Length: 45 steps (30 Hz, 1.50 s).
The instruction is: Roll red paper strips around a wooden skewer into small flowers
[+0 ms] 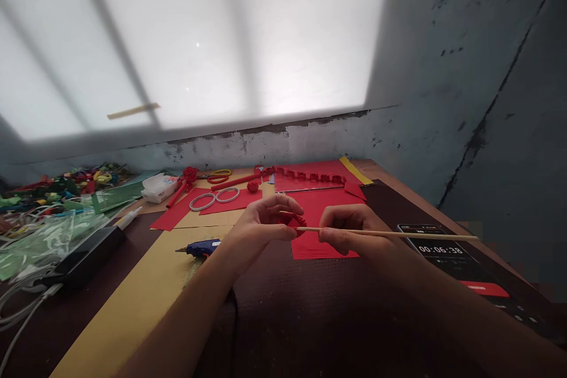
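Near the middle of the view, my left hand (268,221) is closed around a small folded red paper piece (292,222), partly hidden by the fingers. My right hand (348,225) pinches a thin wooden stick (425,236), whose left end meets the red piece. The stick runs out to the right, above a phone (447,257) showing a timer. Beneath and beyond the hands lies red paper (325,247). A blue glue gun (201,247) rests to the left of my left hand.
Farther back are a row of red paper curls (313,176), two white rings (227,195), scissors (219,176), a small red ball (252,187) and a white box (160,188). A black power strip (91,254) with cables and colourful scraps (53,189) lie at the left.
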{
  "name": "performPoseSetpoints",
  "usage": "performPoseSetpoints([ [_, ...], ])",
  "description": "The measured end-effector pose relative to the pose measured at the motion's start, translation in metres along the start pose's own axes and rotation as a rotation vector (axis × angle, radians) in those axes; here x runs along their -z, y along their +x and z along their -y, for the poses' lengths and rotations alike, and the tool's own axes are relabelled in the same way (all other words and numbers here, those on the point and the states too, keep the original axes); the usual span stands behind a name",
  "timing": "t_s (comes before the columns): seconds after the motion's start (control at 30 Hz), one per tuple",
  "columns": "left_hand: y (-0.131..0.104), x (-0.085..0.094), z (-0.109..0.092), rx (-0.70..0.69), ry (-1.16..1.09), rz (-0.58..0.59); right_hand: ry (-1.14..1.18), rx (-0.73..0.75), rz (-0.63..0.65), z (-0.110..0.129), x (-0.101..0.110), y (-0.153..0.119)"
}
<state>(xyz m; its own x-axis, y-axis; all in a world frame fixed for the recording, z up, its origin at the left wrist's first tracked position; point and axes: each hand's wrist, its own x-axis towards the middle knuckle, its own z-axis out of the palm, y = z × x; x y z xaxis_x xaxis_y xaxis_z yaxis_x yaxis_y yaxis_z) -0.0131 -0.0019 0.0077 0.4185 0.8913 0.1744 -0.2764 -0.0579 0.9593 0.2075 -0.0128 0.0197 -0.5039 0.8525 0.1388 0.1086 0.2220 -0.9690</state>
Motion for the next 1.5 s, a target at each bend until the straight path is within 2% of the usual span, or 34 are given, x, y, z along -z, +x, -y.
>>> performPoseSetpoints([
  [0.2, -0.002, -0.004, -0.001, -0.029, 0.061, -0.029, -0.014, 0.027, -0.049, -0.008, 0.002, 0.003],
  [0.47, -0.001, -0.011, -0.002, -0.32, 0.547, -0.127, -0.001, 0.028, -0.067, -0.012, 0.007, 0.007],
  [0.67, -0.003, -0.012, 0.0, -0.411, 0.815, -0.214, 0.008, 0.022, -0.078, -0.016, 0.009, 0.009],
  [0.8, -0.004, -0.012, 0.002, -0.394, 0.867, -0.22, -0.023, 0.011, -0.087, -0.013, 0.008, 0.009],
  [1.07, -0.001, -0.009, 0.006, -0.448, 0.929, -0.2, -0.124, -0.028, -0.112, -0.012, 0.007, 0.009],
  [1.23, -0.001, -0.008, 0.008, -0.42, 0.971, -0.198, -0.126, -0.048, -0.119, -0.011, 0.005, 0.01],
  [1.37, -0.001, -0.008, 0.007, -0.374, 0.922, -0.221, -0.138, -0.005, -0.144, -0.009, 0.004, 0.01],
  [1.5, 0.0, -0.008, 0.005, -0.335, 0.825, -0.286, -0.166, 0.081, -0.228, -0.011, 0.003, 0.011],
])
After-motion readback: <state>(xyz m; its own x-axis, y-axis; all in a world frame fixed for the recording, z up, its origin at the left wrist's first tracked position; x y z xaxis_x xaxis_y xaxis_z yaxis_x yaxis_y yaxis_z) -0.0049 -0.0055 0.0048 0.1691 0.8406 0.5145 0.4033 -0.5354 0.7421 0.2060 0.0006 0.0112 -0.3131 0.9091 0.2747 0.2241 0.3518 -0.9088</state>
